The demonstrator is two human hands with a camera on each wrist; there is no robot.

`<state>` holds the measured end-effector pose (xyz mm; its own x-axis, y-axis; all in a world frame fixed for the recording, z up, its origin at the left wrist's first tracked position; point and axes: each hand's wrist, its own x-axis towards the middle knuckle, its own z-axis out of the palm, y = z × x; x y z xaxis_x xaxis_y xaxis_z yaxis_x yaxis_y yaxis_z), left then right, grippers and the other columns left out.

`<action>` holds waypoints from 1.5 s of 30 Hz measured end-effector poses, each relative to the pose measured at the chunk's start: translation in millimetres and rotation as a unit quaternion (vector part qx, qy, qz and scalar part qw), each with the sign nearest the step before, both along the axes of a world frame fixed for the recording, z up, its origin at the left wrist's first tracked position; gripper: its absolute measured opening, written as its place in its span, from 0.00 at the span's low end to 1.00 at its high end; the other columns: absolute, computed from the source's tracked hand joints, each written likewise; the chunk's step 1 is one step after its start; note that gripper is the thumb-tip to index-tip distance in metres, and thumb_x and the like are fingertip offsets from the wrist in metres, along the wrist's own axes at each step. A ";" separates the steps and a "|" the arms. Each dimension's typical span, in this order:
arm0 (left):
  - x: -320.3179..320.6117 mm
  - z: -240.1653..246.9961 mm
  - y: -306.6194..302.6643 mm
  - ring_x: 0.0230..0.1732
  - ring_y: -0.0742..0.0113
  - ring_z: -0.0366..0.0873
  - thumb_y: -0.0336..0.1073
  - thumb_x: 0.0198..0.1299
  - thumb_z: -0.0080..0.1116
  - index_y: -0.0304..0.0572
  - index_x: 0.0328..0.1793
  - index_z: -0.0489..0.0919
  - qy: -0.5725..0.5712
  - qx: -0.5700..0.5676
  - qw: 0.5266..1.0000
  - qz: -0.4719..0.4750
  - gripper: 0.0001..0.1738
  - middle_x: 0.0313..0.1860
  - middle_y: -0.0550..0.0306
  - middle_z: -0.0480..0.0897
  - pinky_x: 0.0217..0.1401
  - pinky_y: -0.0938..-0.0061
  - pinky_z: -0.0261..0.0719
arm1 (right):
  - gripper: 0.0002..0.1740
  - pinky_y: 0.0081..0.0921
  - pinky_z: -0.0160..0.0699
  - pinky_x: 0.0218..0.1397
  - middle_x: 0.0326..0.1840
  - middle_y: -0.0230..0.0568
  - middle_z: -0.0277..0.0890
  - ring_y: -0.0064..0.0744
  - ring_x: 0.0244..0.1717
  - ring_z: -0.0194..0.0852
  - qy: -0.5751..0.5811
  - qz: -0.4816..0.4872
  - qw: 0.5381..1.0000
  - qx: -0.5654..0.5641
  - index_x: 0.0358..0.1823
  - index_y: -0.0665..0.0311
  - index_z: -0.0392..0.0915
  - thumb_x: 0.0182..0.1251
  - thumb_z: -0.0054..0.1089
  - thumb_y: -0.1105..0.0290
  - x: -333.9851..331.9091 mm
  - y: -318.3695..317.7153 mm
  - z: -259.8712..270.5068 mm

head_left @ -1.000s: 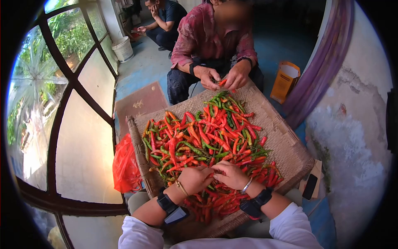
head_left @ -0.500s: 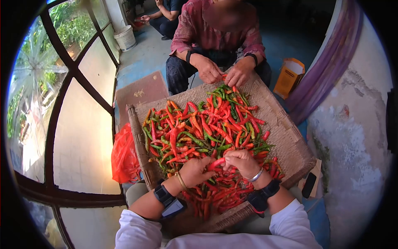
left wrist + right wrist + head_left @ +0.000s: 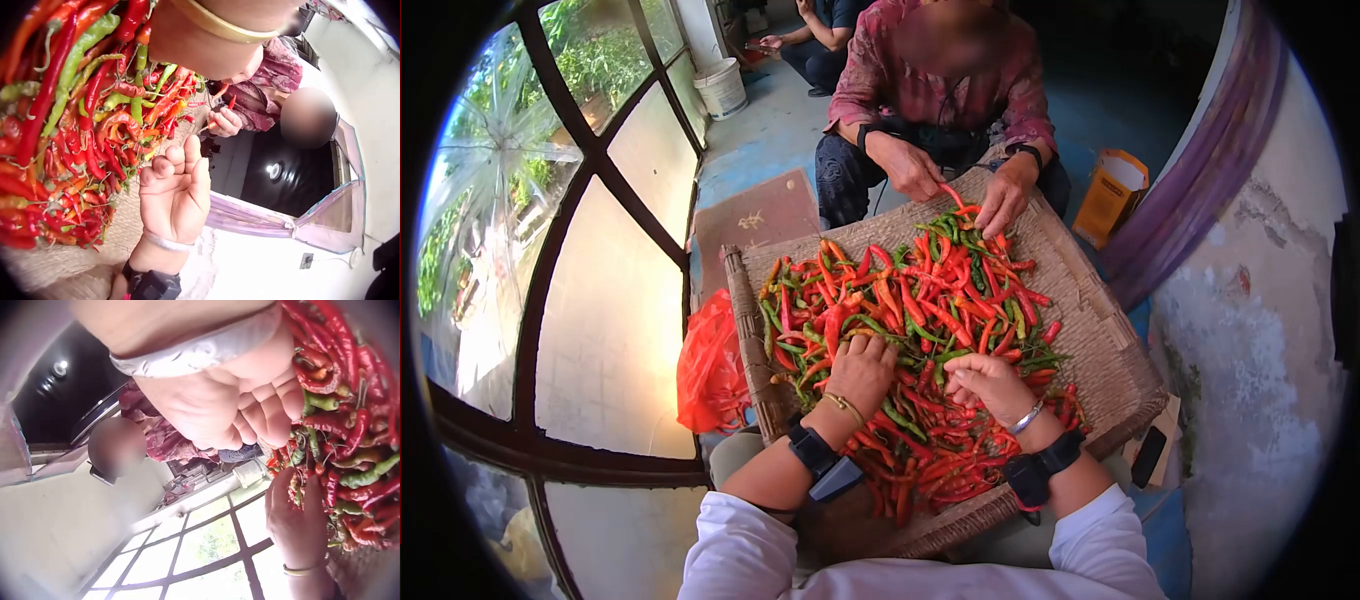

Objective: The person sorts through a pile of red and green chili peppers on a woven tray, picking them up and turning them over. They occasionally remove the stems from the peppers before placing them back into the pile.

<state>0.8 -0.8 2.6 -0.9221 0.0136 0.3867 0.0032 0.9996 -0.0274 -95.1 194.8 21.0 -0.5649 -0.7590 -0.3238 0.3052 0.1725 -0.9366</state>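
Observation:
Red, orange and green chili peppers (image 3: 940,315) lie heaped on a woven mat tray (image 3: 1090,310); the pile nearest me is mostly red (image 3: 950,475). My left hand (image 3: 860,380) reaches down onto the near left part of the heap. In the right wrist view, the fingers of that left hand (image 3: 300,519) are spread over peppers. My right hand (image 3: 990,385) hovers above the pile, fingers loosely curled. The left wrist view shows the right hand's palm (image 3: 172,197) bare. Across the tray, another person's hands (image 3: 910,170) hold a red chili pepper (image 3: 956,197).
A red plastic bag (image 3: 715,365) sits left of the tray, by a framed window (image 3: 605,300). At the right are an orange box (image 3: 1110,200), a purple curtain (image 3: 1200,200) and a phone (image 3: 1147,457). A second person (image 3: 825,45) sits behind, near a white bucket (image 3: 722,88).
My hands were together, with a red chili pepper between them half a second ago. Now they are apart, the left moved forward onto the heap; the pepper is gone from the right hand.

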 end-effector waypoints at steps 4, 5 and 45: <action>1.1 0.1 -2.5 0.44 0.62 0.68 0.34 0.46 0.50 0.45 0.35 0.76 -0.119 -0.014 0.993 0.022 0.09 0.36 0.59 0.74 0.42 0.69 0.69 | 0.13 0.13 0.70 0.30 0.30 0.33 0.73 0.16 0.27 0.70 0.032 0.093 0.994 0.057 0.46 0.69 0.71 0.62 0.47 0.71 11.9 -4.8 -7.8; 0.5 1.1 -4.2 0.43 0.62 0.69 0.34 0.46 0.50 0.46 0.34 0.77 -0.142 -0.017 0.990 -0.008 0.09 0.34 0.60 0.74 0.41 0.70 0.70 | 0.13 0.13 0.70 0.30 0.30 0.33 0.73 0.16 0.27 0.70 0.032 0.094 0.993 0.058 0.46 0.69 0.71 0.62 0.47 0.71 13.8 -6.0 -5.8; 15.6 13.4 31.9 0.30 0.50 0.76 0.42 0.53 0.54 0.37 0.40 0.73 -0.306 0.417 0.849 -0.109 0.16 0.25 0.44 0.77 0.30 0.64 0.72 | 0.13 0.10 0.64 0.17 0.19 0.30 0.69 0.13 0.15 0.63 0.060 -0.035 0.997 -0.012 0.34 0.67 0.73 0.63 0.48 0.64 16.4 -7.4 -6.5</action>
<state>16.4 31.2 16.1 -0.9643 0.1665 -0.2057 -0.0517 0.6438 0.7634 -78.7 187.5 14.5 -0.6510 -0.7226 -0.2323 0.2010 0.1310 -0.9708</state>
